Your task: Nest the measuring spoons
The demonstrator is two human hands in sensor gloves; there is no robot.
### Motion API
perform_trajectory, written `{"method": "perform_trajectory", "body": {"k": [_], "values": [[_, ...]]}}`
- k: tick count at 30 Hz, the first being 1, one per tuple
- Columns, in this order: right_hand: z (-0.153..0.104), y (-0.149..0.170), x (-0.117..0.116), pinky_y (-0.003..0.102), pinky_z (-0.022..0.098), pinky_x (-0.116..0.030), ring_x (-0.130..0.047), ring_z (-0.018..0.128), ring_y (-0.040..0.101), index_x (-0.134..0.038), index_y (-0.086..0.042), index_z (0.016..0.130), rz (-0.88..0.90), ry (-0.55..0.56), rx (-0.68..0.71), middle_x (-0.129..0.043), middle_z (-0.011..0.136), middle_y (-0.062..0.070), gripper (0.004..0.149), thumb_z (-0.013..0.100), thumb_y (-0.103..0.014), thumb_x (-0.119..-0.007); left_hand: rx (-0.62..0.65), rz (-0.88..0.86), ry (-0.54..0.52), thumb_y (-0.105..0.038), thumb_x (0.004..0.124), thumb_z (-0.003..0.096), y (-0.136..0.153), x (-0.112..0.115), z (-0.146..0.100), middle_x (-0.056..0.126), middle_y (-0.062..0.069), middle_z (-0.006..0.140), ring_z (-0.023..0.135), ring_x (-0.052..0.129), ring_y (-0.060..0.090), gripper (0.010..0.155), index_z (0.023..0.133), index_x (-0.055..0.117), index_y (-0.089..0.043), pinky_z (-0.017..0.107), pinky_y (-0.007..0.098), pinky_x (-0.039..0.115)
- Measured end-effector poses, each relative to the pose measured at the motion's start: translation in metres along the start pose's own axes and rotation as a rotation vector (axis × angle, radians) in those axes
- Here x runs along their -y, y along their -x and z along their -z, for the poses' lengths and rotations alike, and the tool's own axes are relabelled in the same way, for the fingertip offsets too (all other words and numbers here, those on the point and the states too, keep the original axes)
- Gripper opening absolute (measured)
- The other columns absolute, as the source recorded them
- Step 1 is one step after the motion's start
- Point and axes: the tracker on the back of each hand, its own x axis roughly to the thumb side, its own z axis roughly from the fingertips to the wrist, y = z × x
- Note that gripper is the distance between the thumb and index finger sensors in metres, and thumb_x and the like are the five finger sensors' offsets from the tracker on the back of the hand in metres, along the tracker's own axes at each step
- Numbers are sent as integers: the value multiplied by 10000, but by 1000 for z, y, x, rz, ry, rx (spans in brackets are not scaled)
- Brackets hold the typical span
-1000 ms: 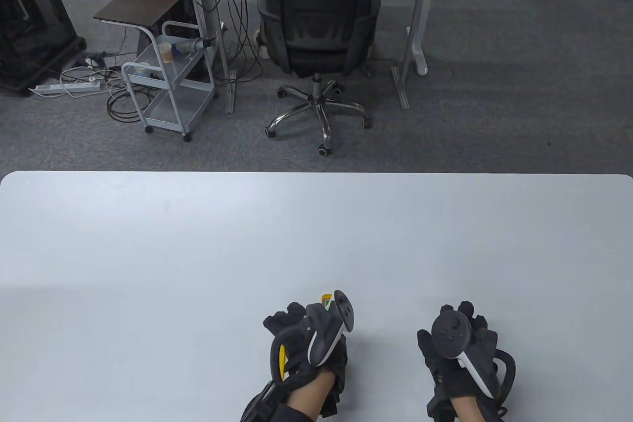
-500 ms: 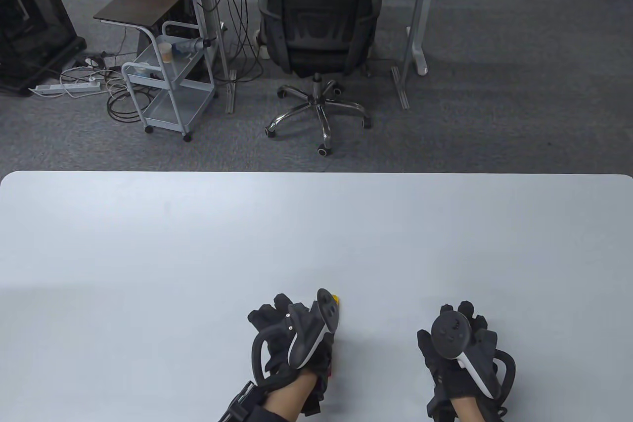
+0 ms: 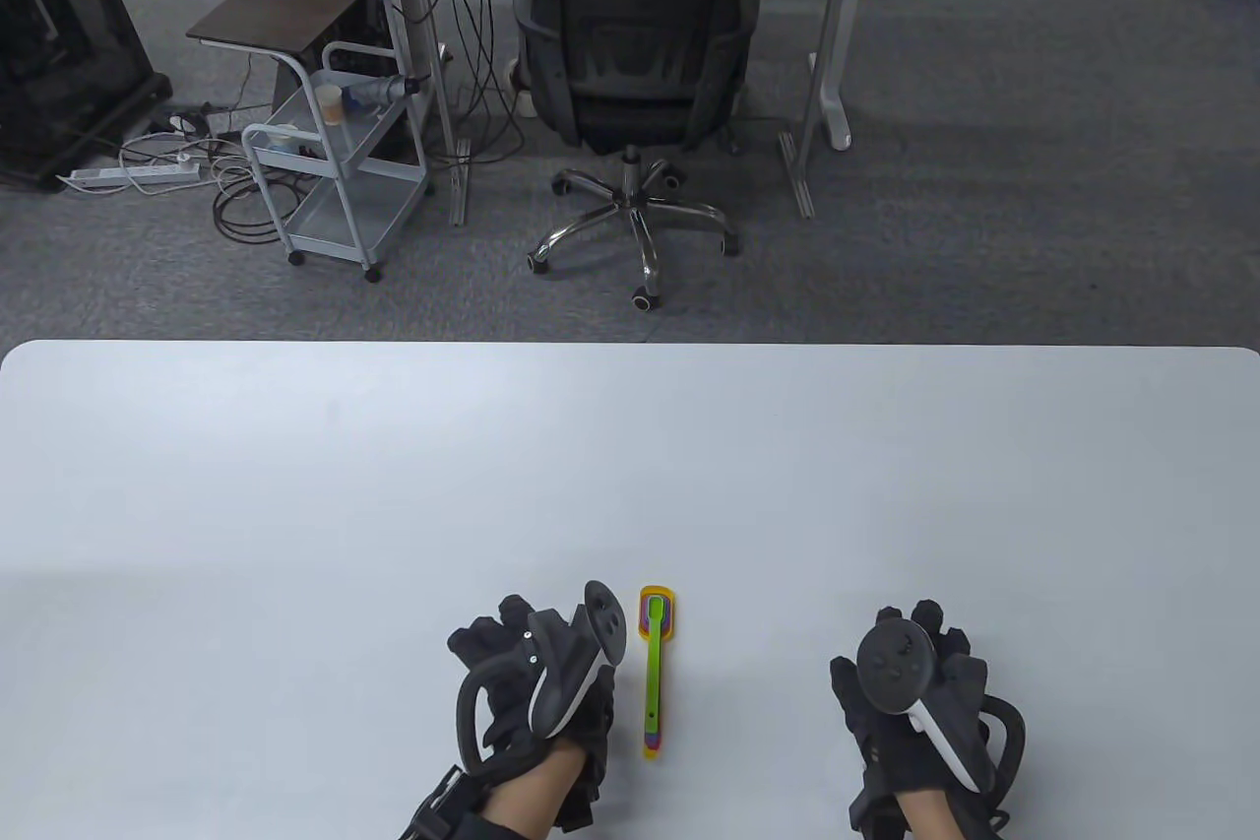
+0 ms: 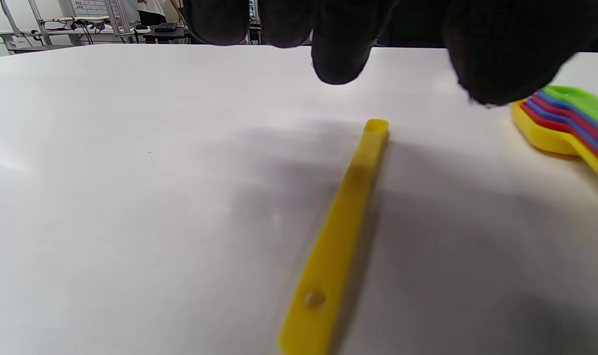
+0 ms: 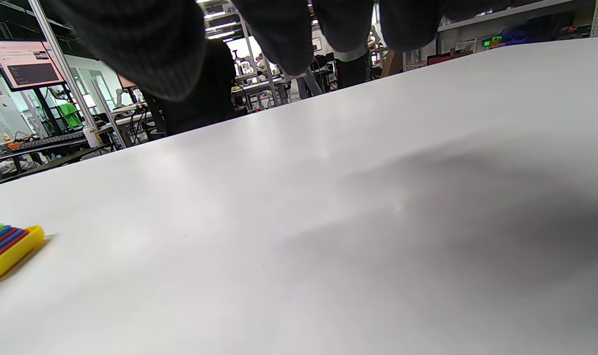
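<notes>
A nested stack of measuring spoons (image 3: 654, 673) lies flat on the white table (image 3: 630, 466), green on top and yellow at the bottom, with its bowls at the far end. My left hand (image 3: 522, 658) is just left of the stack and does not touch it. In the left wrist view its fingers (image 4: 338, 64) hang free above a separate narrow yellow spoon (image 4: 338, 231) lying on the table, with the stack (image 4: 570, 123) to the right. That yellow spoon is hidden under the hand in the table view. My right hand (image 3: 911, 673) is well right of the stack and holds nothing; the stack's end (image 5: 5, 246) shows in its wrist view.
Beyond the table's far edge stand an office chair (image 3: 635, 23) and a small metal cart (image 3: 335, 161) on grey carpet.
My left hand has moved left off the spoons, uncovering the nested stack, which now lies alone on the table. The right hand has not moved.
</notes>
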Motion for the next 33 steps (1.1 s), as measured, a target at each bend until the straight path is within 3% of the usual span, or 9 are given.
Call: {"method": "perform_trajectory", "body": {"k": [17,33], "values": [[0,-3,0,714,687,-479,-515,1021,643,-587,-79,1120,-18,-5,3,-431,1226,317,741,523,-492,-734,-40,39,53,-545,933,395,7,25,11,625,141,1179,1083,685,529,599,857,900,-165,785,696,419],[-1,-4,0,715,686,-479,-518,1019,645,-596,-70,1115,-28,-5,1,-436,1224,319,741,520,-488,-742,-54,24,28,-461,959,401,5,28,11,683,136,1148,1073,706,521,473,716,966,-109,785,689,435]]}}
